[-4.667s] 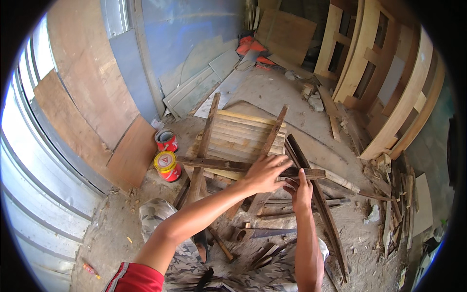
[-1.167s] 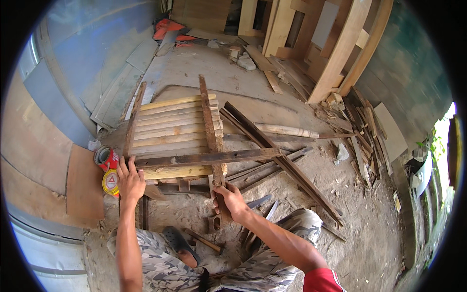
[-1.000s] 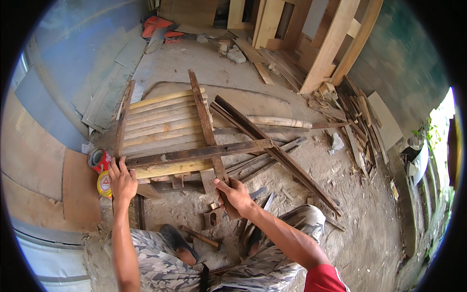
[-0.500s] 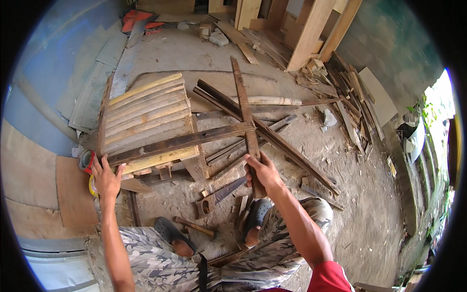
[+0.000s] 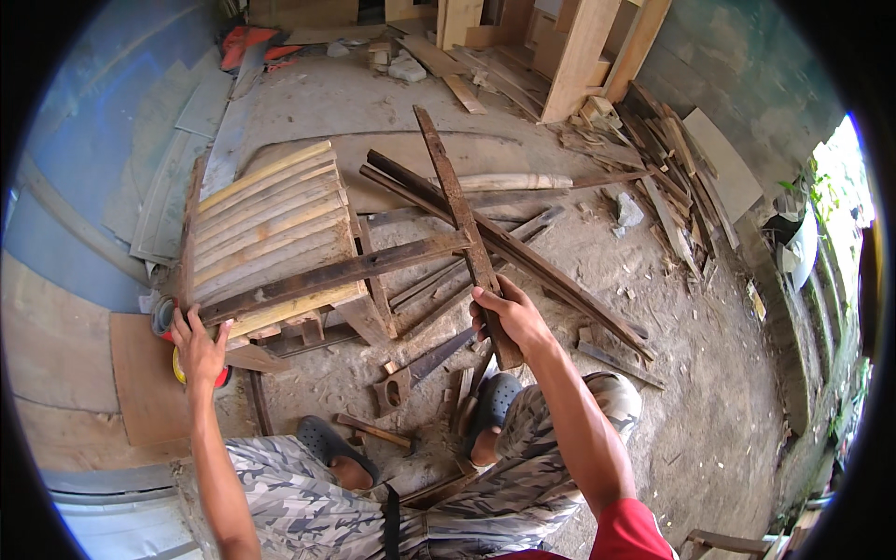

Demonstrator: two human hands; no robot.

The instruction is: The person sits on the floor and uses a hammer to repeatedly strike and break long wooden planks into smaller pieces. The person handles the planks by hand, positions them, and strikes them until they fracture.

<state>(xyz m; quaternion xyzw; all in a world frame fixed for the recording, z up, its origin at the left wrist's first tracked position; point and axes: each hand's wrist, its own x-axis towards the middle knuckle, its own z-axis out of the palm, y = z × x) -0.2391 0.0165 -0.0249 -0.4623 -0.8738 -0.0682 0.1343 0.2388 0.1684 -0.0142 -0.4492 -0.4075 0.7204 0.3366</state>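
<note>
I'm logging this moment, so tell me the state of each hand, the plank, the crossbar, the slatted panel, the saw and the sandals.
Right hand: closed around the dark plank.
Dark plank: lifted at the near end, slanting away.
Left hand: on the crossbar's end.
Crossbar: lying across the slatted panel.
Slatted panel: flat on the ground.
Handsaw: on the ground, untouched.
Sandals: on the feet.

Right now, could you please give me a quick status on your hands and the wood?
Left hand on dark crosspiece end. Right hand gripping long dark wooden plank. Handsaw lying underneath, near feet.
</note>
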